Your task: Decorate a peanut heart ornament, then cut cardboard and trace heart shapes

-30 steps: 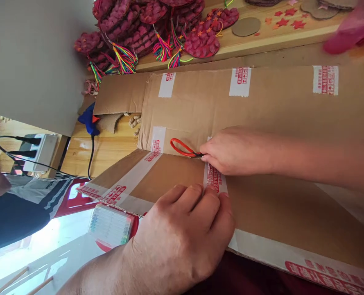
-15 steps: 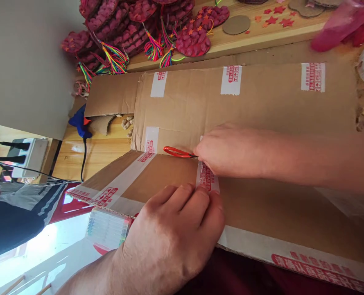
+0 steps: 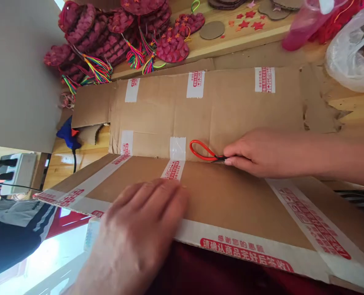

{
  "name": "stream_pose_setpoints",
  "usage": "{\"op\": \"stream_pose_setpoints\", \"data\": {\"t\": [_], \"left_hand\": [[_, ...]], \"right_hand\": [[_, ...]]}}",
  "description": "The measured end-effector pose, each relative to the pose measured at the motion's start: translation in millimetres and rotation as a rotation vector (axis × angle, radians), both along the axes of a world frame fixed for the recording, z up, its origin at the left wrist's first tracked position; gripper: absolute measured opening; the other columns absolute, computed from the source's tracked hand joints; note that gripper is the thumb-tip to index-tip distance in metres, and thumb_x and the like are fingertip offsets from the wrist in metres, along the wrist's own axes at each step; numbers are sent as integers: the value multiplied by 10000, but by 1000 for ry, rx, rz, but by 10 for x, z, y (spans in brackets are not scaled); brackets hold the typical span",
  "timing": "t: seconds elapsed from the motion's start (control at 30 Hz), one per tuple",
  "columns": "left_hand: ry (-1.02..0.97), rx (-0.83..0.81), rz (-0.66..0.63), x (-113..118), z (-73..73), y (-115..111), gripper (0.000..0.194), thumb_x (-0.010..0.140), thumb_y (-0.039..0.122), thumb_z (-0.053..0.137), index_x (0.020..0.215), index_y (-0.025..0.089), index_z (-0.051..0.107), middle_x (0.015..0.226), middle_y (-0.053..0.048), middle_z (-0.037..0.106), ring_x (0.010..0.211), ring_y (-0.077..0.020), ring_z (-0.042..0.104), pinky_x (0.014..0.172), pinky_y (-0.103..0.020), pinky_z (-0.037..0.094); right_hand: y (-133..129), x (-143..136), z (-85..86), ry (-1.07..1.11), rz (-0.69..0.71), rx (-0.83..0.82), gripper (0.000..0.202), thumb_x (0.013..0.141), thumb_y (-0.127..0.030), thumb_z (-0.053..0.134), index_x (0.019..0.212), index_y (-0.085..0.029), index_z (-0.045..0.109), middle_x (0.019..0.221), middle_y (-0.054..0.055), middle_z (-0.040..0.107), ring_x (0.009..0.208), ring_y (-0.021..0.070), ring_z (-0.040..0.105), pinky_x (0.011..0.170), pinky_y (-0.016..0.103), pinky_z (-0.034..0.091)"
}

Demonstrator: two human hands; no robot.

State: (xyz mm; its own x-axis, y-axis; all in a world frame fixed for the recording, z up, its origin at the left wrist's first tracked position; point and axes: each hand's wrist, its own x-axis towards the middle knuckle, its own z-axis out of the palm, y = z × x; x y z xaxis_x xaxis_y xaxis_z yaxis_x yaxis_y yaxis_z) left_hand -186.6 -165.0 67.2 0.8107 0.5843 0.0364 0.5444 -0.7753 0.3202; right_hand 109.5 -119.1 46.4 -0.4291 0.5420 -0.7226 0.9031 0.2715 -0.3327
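A large cardboard box sheet (image 3: 243, 110) is folded lengthwise, with strips of white tape printed in red. Its near panel (image 3: 218, 196) slopes up toward me. In my right hand (image 3: 246, 153) are red-handled scissors (image 3: 202, 150), gripped near the blades, which my fingers mostly hide. The handle loop points left, just above the fold. Over the near panel lies my left hand (image 3: 148, 221), slightly blurred, fingers stretched across it and covering the lower part of the middle tape strip (image 3: 173, 170). Its thumb is hidden.
Pink decorated pieces with coloured tassels (image 3: 108, 45) crowd the back left. Red stars (image 3: 249, 14) and a cardboard disc (image 3: 211, 30) lie on the shelf. A clear plastic bag (image 3: 350, 61) sits right. A blue glue gun (image 3: 68, 133) and power strip (image 3: 22, 174) are left.
My right hand has moved right with the scissors, away from the middle tape strip, uncovering it. My left hand has shifted left and down. The view has shifted too.
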Motion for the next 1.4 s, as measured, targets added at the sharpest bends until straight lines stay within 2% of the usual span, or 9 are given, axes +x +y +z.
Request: {"op": "stream_pose_setpoints", "data": {"t": [0.1, 0.23, 0.37, 0.6, 0.7, 0.87, 1.03, 1.23, 1.4], "left_hand": [[-62, 11, -116, 226, 21, -22, 364, 1043, 166, 369, 1257, 123, 661, 1199, -73, 737, 1072, -253, 692, 867, -403, 581], [-26, 41, -106, 365, 22, -49, 371, 1030, 130, 373, 1213, 103, 695, 1122, -85, 770, 999, -241, 742, 755, -357, 645], [-49, 45, -101, 333, -7, -75, 390, 1037, 130, 353, 1210, 111, 702, 1147, -84, 771, 1020, -235, 754, 750, -336, 663], [-67, 15, -116, 269, -50, -109, 395, 1034, 124, 359, 1272, 94, 672, 1222, -104, 748, 1116, -247, 733, 834, -345, 669], [-94, 32, -113, 268, -62, -112, 395, 1030, 116, 354, 1238, 90, 689, 1191, -106, 759, 1088, -250, 743, 809, -350, 676], [-80, 13, -118, 249, -46, -88, 365, 1026, 121, 394, 1248, 94, 682, 1196, -101, 758, 1069, -255, 749, 790, -367, 681], [-71, -10, -121, 237, -20, -90, 370, 1027, 110, 384, 1245, 97, 682, 1184, -98, 762, 1059, -255, 750, 778, -374, 681], [-94, 10, -102, 272, -28, -84, 359, 1025, 106, 391, 1218, 97, 693, 1153, -94, 770, 1019, -252, 758, 750, -374, 680], [-90, 5, -104, 264, -35, -89, 358, 1023, 113, 397, 1219, 97, 697, 1146, -93, 771, 1011, -253, 757, 740, -376, 679]], "right_hand": [[-3, -64, -5, -28, 30, 54, 309, 967, -374, 419, 767, -222, 599, 649, 20, 610, 557, 152, 450, 573, 321, 241], [34, -124, -25, -15, 38, 139, 322, 957, -372, 423, 735, -218, 598, 621, 25, 604, 527, 151, 426, 573, 327, 225], [133, -210, -94, 57, 16, 157, 331, 962, -355, 411, 740, -212, 611, 650, 27, 628, 554, 150, 458, 576, 317, 241], [235, -292, -123, -20, 12, 111, 350, 959, -370, 426, 772, -210, 675, 556, 6, 590, 488, 139, 414, 577, 321, 233], [227, -298, -113, -8, 55, 134, 350, 958, -368, 432, 816, -212, 711, 642, 32, 658, 538, 153, 461, 589, 320, 236], [203, -328, -118, -23, 93, 176, 390, 978, -452, 452, 843, -223, 737, 727, 50, 704, 578, 168, 495, 582, 320, 230], [168, -380, -113, -56, 138, 207, 369, 979, -413, 453, 933, -224, 767, 744, 68, 721, 578, 189, 531, 572, 327, 230], [156, -457, -76, -102, 166, 187, 375, 975, -402, 464, 846, -205, 756, 639, 77, 685, 551, 200, 550, 577, 338, 261], [165, -465, -42, -31, 201, 185, 377, 976, -332, 443, 848, -178, 762, 678, 140, 716, 613, 237, 589, 597, 362, 284]]}}
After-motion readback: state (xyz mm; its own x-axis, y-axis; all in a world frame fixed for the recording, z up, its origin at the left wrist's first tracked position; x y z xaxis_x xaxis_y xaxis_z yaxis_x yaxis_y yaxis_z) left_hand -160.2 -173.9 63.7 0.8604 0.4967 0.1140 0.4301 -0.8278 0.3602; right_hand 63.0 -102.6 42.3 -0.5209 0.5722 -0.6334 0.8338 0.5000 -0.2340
